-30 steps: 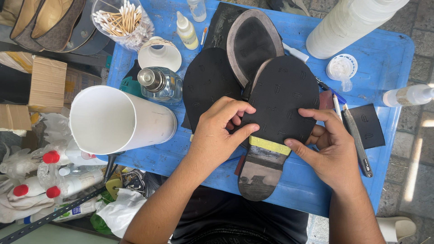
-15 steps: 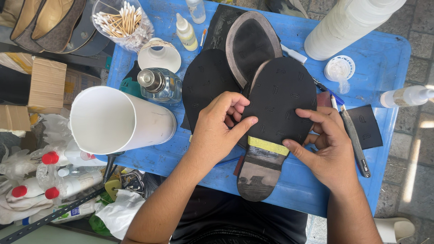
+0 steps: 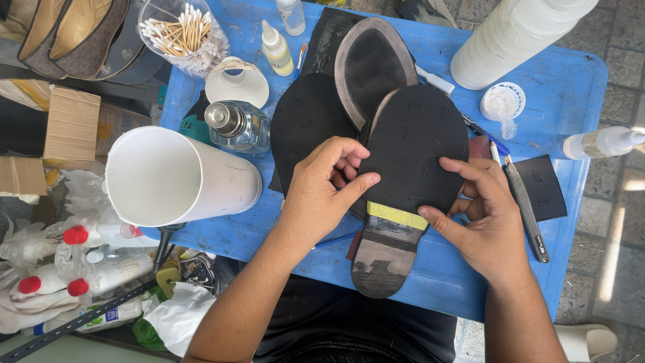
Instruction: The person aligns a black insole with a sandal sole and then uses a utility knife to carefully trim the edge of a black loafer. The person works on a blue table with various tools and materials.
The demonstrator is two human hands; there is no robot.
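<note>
A shoe (image 3: 386, 259) lies sole-up on a blue table (image 3: 571, 101), heel toward me. A black rubber sole sheet (image 3: 416, 151) covers its front part, with a yellow strip (image 3: 396, 215) at the sheet's near edge. My left hand (image 3: 322, 195) grips the shoe's left side, thumb pressing on the rubber. My right hand (image 3: 480, 215) holds the right side, thumb by the yellow strip and fingers on the sheet. A second shoe (image 3: 369, 67) lies sole-up behind, beside another black rubber piece (image 3: 302, 124).
A large white tube (image 3: 175, 178) lies at the left by a glass bottle (image 3: 235, 124) and a small white cup (image 3: 236, 82). A jar of cotton swabs (image 3: 181, 33), glue bottles, a white roll (image 3: 510, 37), a knife (image 3: 527, 212) and a small black rubber square (image 3: 543, 188) surround the work.
Both hands have shifted slightly on the rubber sheet, pressing it against the shoe. The shoe stays in the same place.
</note>
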